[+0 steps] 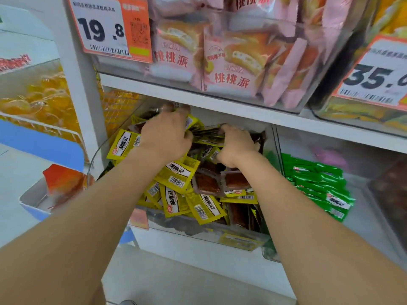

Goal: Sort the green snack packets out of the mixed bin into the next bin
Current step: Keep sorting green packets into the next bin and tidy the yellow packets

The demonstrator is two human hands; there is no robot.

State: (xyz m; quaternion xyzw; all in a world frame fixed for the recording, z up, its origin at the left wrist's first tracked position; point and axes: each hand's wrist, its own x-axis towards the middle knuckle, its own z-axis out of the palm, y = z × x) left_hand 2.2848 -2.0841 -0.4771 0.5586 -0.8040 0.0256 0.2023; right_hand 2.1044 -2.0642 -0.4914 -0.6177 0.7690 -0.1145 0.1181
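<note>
Shelf (pixel 198 96) — 19.8 tag (pixel 103 27), green pkts (pixel 319 181)

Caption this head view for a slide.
Left hand and right hand reach among yellow packets in the mixed bin, green packets piled alongside.

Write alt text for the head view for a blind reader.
A left hand and right hand reach into a clear bin of yellow packets and brown packets. Green packets lie in the next bin to its right; pink packs and a price tag sit above.
</note>
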